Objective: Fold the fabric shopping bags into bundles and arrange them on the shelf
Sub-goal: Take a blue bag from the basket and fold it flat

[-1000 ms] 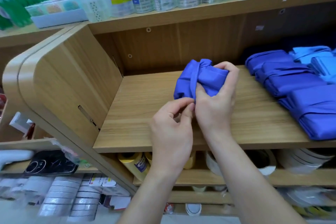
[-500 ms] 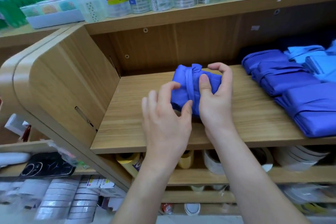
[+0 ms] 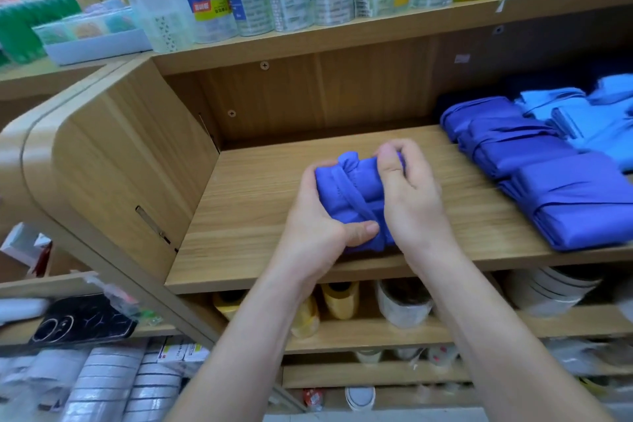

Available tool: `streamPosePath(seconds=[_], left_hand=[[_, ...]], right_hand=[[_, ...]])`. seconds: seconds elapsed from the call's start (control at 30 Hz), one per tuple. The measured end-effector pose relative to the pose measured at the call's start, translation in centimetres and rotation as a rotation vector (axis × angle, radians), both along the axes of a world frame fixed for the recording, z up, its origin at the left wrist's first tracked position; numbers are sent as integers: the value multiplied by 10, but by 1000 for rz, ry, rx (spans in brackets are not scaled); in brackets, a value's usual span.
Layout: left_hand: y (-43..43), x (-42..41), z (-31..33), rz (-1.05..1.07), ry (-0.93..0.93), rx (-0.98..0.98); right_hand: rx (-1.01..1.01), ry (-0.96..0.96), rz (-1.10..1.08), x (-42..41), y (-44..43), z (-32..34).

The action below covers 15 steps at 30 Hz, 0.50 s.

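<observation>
Gripping the blue bundle [image 3: 349, 202] w/ both hands now: left hand [image 3: 318, 229] has closed round its left side, thumb pressed on the front edge, where 0.5 s ago its fingers were spread above. Right hand [image 3: 407, 195] stays clamped on the right. Bundle sits lower, on the shelf board [image 3: 253, 216], well left of the folded stack [image 3: 548, 164].

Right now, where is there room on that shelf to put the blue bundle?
Bare wood lies left of the bundle, up to the side panel, and behind it to the back wall. The right end is crowded with folded bags.
</observation>
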State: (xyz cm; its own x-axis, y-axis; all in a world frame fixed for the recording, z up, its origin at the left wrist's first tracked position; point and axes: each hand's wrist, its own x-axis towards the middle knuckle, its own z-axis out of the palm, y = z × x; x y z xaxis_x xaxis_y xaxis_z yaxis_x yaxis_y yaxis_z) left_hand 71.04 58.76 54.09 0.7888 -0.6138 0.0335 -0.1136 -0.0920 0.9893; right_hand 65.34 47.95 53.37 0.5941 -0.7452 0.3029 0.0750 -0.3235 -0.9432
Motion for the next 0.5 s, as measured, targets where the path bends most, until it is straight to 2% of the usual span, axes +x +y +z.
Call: streamPosePath(seconds=[0.07,0.17,0.27,0.33,0.37,0.43,0.5], left_hand=[[4,3,5,-54,-20,40],[8,7,16,-220,36,-3],[8,7,25,-262,-40,67],[4,7,31,-185,-181,121],[2,8,30,-117,-194,101],[-3,9,28,-5,-72,-29],[-9,7,26,-32,70,-99]], right_hand=[[-118,27,79,-8,-4,3],[-290,72,220,-21,-9,14],[-278,159,321,-28,-14,22],[-224,265,450,-33,-20,25],[-205,315,504,-35,-22,25],[-226,318,510,-40,-27,25],[-263,219,398,-43,-32,26]])
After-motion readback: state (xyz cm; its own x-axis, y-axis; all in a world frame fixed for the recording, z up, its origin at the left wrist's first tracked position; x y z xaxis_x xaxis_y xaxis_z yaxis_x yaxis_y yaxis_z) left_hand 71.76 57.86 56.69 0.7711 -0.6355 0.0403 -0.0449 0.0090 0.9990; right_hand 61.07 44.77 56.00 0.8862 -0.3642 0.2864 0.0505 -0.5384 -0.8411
